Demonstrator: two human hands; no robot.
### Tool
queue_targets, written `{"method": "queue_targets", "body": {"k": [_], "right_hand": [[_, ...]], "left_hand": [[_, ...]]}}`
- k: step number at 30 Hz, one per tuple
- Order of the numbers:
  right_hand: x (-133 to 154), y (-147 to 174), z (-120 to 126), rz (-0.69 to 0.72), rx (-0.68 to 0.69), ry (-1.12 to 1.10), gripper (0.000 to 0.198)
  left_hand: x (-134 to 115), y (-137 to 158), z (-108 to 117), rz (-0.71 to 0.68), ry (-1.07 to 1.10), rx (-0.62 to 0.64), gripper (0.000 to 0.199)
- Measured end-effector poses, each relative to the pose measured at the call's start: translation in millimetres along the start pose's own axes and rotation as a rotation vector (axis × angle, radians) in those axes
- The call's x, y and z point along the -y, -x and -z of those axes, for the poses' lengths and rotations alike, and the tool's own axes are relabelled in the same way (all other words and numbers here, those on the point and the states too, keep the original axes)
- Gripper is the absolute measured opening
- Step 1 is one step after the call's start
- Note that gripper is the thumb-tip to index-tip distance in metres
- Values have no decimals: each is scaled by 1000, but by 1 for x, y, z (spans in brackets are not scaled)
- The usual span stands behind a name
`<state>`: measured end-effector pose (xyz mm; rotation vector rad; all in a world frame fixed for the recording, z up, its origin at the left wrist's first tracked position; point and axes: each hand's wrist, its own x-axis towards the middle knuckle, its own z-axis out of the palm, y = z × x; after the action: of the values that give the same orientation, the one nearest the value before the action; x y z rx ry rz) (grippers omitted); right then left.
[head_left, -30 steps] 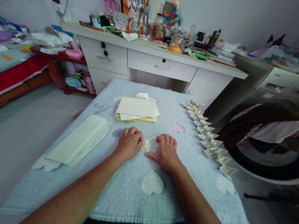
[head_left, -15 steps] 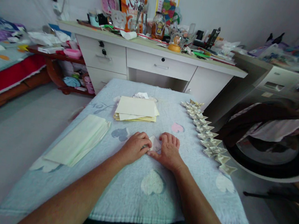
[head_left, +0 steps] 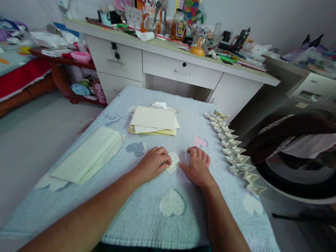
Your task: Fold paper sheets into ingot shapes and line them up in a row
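Observation:
A small folded paper square, turned like a diamond, lies flat on the cloth-covered table. My left hand has its curled fingers closed on the square's left corner, covering part of it. To the right, my right hand rests on the cloth with fingers spread and nothing in it; its thumb tip is close beside the square's right corner, and I cannot tell whether it touches. Beyond my hands sits a stack of cream paper sheets. A row of folded paper pieces with pointed tips runs along the right side.
Pale green folded paper lies on the table's left. Behind the table stands a white desk crowded with jars, bags and small items. An open washing machine with laundry is at the right, and a bed at the left.
My right hand has moved right, off the paper, so more of the square shows. My left hand stays at the left corner.

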<state>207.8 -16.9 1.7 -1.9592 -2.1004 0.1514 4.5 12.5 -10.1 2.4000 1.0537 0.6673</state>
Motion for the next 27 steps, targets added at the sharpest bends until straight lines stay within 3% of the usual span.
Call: {"method": "queue_targets", "body": {"k": [6,10,14,22,27], "right_hand": [[-7,-2,4,27,-58,-108,27],[-6,-1,9,190,20,-241,16],[-4,2,11,285,98,-249,23],[-4,0,9,312,98,-286,18],[3,-1,5,337,52,-295,14]], "left_hand": [[-2,3,2,-35,22,-70,14],[-5,5,7,-58,82,-21,31],[-10,7,10,-82,87,27,41],[-9,4,4,-158,4,-64,11],[-11,5,1,-160,4,-79,12]]}}
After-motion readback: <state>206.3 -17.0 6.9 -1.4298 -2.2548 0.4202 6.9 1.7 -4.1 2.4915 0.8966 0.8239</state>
